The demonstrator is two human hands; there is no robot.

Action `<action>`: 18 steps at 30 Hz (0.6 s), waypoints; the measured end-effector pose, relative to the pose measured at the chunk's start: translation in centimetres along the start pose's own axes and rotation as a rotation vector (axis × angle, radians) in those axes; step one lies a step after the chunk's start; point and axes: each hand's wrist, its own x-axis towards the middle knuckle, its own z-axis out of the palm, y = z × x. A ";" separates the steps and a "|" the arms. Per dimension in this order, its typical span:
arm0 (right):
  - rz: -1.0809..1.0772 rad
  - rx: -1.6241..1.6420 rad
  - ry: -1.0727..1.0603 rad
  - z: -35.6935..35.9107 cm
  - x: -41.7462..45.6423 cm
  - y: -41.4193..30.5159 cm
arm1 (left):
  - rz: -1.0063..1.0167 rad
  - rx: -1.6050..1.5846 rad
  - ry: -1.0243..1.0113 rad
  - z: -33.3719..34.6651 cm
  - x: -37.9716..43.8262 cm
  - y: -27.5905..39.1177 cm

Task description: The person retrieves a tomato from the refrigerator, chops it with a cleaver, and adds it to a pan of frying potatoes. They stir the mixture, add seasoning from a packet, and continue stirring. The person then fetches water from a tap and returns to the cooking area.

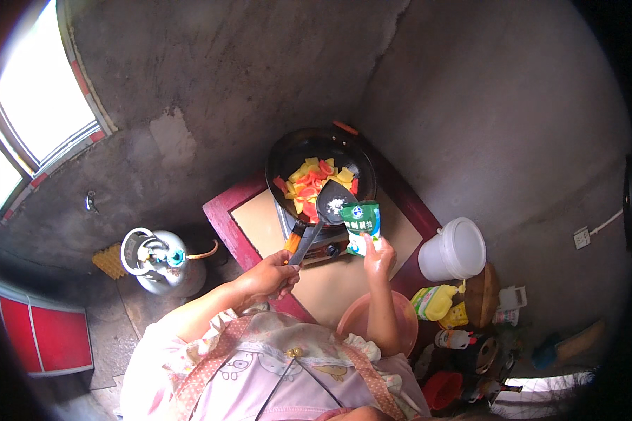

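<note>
A black wok (321,137) sits on a gas stove (332,250) on a low table, holding cut red and yellow vegetable pieces (308,184). My left hand (271,276) grips the handle of a dark spatula (337,196), whose blade is over the wok with a small heap of white powder (335,204) on it. In my right hand (378,258) is a green and white plastic packet (362,223), its upper edge beside the spatula blade. The wok's orange and black handle (294,239) points towards me, next to the spatula's shaft.
A pink basin (347,313) stands under my right forearm. To the right are a lidded white bucket (447,252), a yellow bottle (436,302), more bottles and a red bowl (442,390). A gas cylinder (171,271) stands left of the table (226,216). Walls rise behind the wok.
</note>
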 end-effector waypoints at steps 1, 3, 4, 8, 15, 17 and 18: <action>0.017 0.051 -0.002 -0.2 0.0 -0.2 | 0.006 0.009 0.001 0.0 -0.1 0.0; 0.048 0.154 -0.006 -0.4 0.0 -0.4 | 0.020 0.029 0.002 0.0 0.0 0.0; 0.037 0.192 0.006 -0.6 -0.1 -0.9 | 0.019 0.026 0.014 0.1 0.0 0.0; 0.027 0.012 0.033 -0.6 -0.3 -0.9 | 0.019 0.030 0.035 0.1 0.0 -0.4; 0.051 0.045 0.051 -0.4 -0.8 0.2 | -0.011 0.068 0.002 0.4 -0.2 0.0; 0.023 0.029 0.051 -0.6 -0.8 -0.1 | -0.015 0.040 0.015 0.2 -0.3 -0.2; 0.087 0.182 0.059 -0.8 -0.8 0.1 | -0.019 0.030 0.011 0.2 -0.2 -0.2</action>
